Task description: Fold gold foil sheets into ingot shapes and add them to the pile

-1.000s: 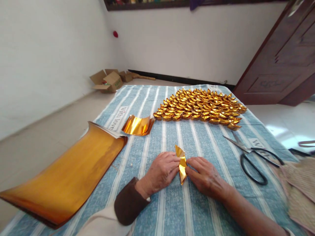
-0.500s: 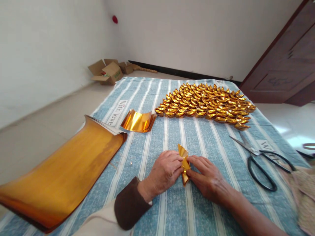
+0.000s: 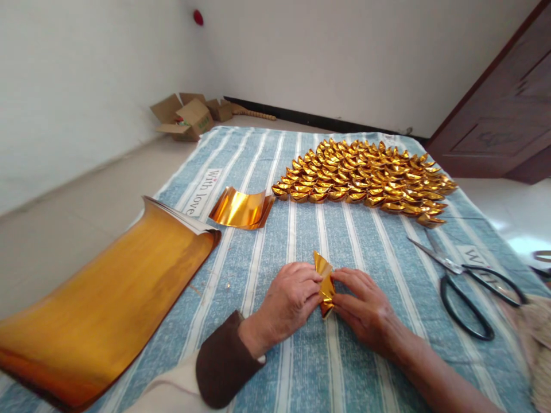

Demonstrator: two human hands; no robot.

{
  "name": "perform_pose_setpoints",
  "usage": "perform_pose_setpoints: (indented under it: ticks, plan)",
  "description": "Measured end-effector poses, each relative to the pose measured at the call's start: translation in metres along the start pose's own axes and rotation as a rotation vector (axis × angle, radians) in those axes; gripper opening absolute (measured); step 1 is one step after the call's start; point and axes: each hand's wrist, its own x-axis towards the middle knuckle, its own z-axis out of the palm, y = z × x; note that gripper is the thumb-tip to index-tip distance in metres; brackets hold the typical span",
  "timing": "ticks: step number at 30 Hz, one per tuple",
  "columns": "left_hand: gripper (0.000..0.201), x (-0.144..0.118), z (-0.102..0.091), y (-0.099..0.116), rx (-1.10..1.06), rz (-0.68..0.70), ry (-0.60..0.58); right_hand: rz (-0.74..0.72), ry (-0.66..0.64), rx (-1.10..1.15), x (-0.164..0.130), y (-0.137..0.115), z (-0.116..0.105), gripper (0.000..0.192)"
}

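Note:
A folded piece of gold foil paper [image 3: 326, 284] lies on the striped cloth between my two hands, its far end fanned out and its near end bent in. My left hand [image 3: 295, 298] grips its left edge with the fingers closed together. On the right edge, the fingertips and thumb of my right hand [image 3: 364, 304] pinch the paper. Farther back, many gold foil ingots [image 3: 361, 178] stand packed in rows. A small stack of curved gold sheets [image 3: 239, 207] rests left of them. Black-handled scissors [image 3: 454, 268] lie partly spread to the right of my right hand.
A large gold paper stack [image 3: 107, 304] fills the left side of the table. Under everything is a blue and white striped cloth [image 3: 253, 321]. Beyond the table sit open cardboard boxes [image 3: 196, 117] by the wall. A beige woven item [image 3: 540, 344] is at the right edge.
The near end of the gold foil paper has been bent up and shortened. My right hand's fingers have shifted slightly along its edge. The view has tilted a little.

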Motion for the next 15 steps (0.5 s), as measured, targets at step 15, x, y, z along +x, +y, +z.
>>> perform_pose_setpoints:
  ticks: [15]
  plan:
    - [0.007,0.0028,-0.0017,-0.0006,-0.029,-0.030,-0.025,0.129,0.002,0.120,0.0028,0.0004,0.0007,0.014]
